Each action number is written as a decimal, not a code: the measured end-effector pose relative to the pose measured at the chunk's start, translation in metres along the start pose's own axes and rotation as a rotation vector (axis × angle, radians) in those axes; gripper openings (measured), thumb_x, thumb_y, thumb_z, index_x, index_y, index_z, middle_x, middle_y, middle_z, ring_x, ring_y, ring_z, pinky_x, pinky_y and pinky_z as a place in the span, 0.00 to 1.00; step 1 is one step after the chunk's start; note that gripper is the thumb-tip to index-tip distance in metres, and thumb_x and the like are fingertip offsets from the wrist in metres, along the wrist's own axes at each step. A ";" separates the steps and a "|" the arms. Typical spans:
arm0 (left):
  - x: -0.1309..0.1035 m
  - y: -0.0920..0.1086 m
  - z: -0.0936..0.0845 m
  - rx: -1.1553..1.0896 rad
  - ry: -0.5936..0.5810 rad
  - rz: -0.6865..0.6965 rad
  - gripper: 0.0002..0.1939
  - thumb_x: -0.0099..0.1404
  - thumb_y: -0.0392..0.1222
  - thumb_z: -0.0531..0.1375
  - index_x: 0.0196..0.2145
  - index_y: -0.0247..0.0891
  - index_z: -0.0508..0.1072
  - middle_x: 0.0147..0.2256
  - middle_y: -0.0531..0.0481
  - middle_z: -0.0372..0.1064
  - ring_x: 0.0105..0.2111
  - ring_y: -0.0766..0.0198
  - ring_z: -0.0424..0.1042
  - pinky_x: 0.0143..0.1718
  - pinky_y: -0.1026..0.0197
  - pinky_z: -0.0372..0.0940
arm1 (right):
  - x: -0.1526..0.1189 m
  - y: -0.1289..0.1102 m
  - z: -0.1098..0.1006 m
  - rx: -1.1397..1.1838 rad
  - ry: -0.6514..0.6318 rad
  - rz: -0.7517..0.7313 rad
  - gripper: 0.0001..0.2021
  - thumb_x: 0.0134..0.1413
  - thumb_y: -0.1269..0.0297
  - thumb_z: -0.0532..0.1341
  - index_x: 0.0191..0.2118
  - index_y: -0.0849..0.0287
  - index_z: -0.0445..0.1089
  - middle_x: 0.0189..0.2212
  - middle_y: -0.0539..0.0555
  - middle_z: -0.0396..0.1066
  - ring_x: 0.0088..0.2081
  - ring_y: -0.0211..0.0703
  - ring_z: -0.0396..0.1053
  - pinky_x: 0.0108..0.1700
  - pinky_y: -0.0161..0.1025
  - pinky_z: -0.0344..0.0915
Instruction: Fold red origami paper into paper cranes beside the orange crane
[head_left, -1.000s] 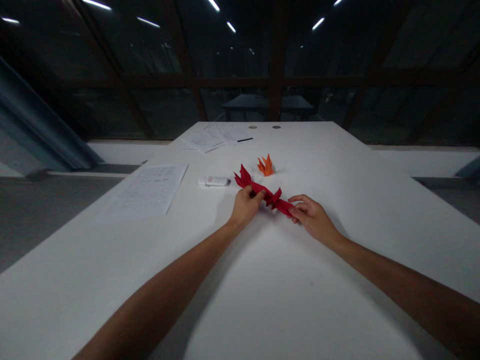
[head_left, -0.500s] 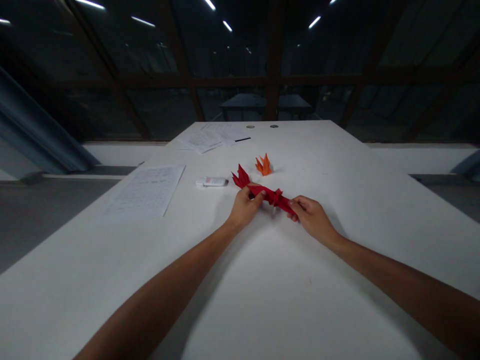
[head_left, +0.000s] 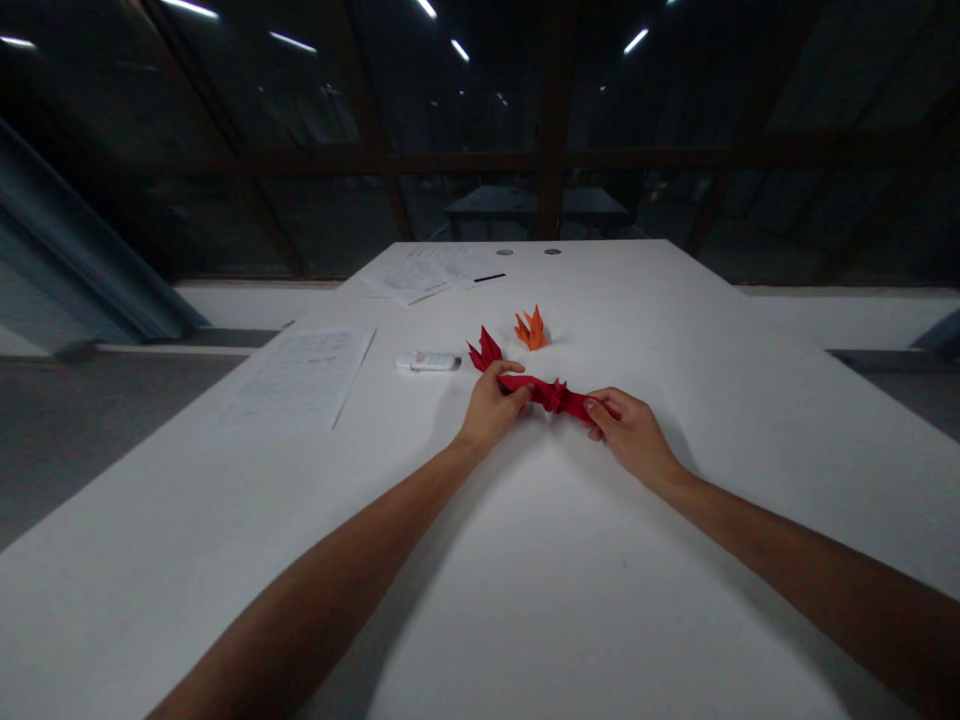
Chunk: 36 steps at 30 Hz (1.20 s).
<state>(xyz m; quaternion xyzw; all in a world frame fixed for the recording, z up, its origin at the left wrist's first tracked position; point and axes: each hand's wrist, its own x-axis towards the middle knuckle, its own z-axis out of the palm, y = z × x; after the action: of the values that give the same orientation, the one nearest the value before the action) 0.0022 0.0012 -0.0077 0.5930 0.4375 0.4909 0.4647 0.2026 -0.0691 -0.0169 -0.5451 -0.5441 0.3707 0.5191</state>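
Note:
A long red folded piece, with a knot-like bulge near its middle and pointed tips at its left end, is held between my two hands above the white table. My left hand grips it just below the pointed tips, fingers behind and thumb in front. My right hand pinches its right end, which the fingers partly hide. Just beyond the red piece stands a small orange folded piece with pointed tips, touched by neither hand.
A white tube-like item lies left of the red piece. Written sheets lie at the left, with more papers and a thin black strip at the back. Two small round discs sit near the far edge.
The red piece has turned slightly and looks straighter between my hands, its middle bulge showing from another side. Both hands keep their hold. The whole view has shifted a little.

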 end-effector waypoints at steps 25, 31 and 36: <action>-0.004 0.008 -0.003 -0.006 -0.234 0.010 0.10 0.56 0.40 0.67 0.37 0.36 0.78 0.32 0.49 0.76 0.29 0.66 0.71 0.30 0.65 0.63 | 0.005 0.007 -0.013 0.087 -0.021 -0.025 0.18 0.57 0.49 0.65 0.45 0.56 0.68 0.25 0.47 0.72 0.24 0.39 0.69 0.30 0.39 0.65; -0.001 0.003 -0.004 -0.142 -0.160 -0.035 0.14 0.56 0.46 0.69 0.37 0.35 0.77 0.26 0.52 0.72 0.24 0.68 0.67 0.27 0.64 0.61 | 0.005 0.004 -0.014 0.096 -0.021 0.001 0.20 0.54 0.48 0.65 0.45 0.56 0.68 0.23 0.47 0.72 0.24 0.40 0.69 0.30 0.38 0.64; 0.003 0.000 -0.004 -0.190 -0.098 -0.064 0.17 0.55 0.46 0.69 0.40 0.36 0.74 0.24 0.55 0.68 0.22 0.69 0.64 0.25 0.65 0.59 | 0.005 0.005 -0.012 0.179 -0.014 0.024 0.19 0.52 0.49 0.67 0.43 0.56 0.68 0.25 0.48 0.74 0.24 0.38 0.69 0.30 0.38 0.65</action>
<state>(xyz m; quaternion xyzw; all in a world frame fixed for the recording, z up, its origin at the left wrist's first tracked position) -0.0016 0.0045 -0.0069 0.5552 0.3843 0.4857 0.5550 0.2160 -0.0651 -0.0183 -0.5003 -0.5058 0.4280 0.5574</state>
